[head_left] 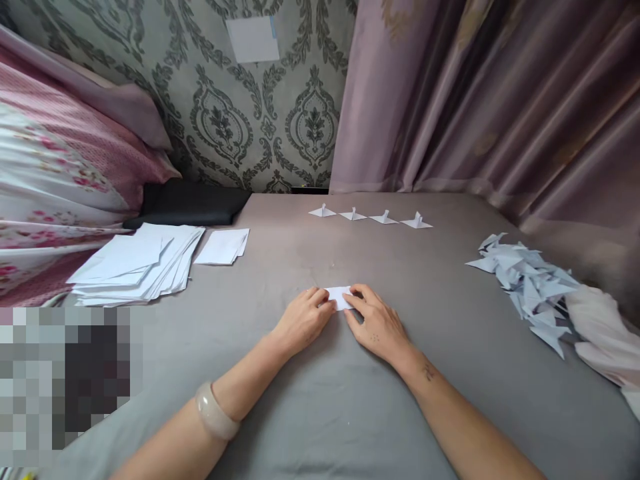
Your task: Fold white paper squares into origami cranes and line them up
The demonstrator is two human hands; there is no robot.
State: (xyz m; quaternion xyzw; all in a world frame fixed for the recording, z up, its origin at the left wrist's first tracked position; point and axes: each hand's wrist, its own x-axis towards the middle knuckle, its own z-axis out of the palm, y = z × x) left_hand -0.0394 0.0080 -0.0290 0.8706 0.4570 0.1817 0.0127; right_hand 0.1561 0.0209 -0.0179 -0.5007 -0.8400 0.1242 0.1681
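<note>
A small white folded paper point(339, 297) lies on the grey sheet point(350, 400) in front of me. My left hand point(302, 321) presses its left end with the fingertips, palm down. My right hand point(376, 321) pinches and presses its right end. Both hands touch the paper, which stays flat on the sheet. A pale bangle point(215, 412) sits on my left wrist.
A row of several small folded paper figures point(370, 217) stands farther back. A heap of folded paper pieces point(530, 283) lies at the right beside pale cloth point(600, 340). Stacks of white sheets point(140, 263), point(223, 247) lie at the left, near a black cushion point(190, 203) and pink bedding point(55, 173). Curtains point(490, 100) hang behind.
</note>
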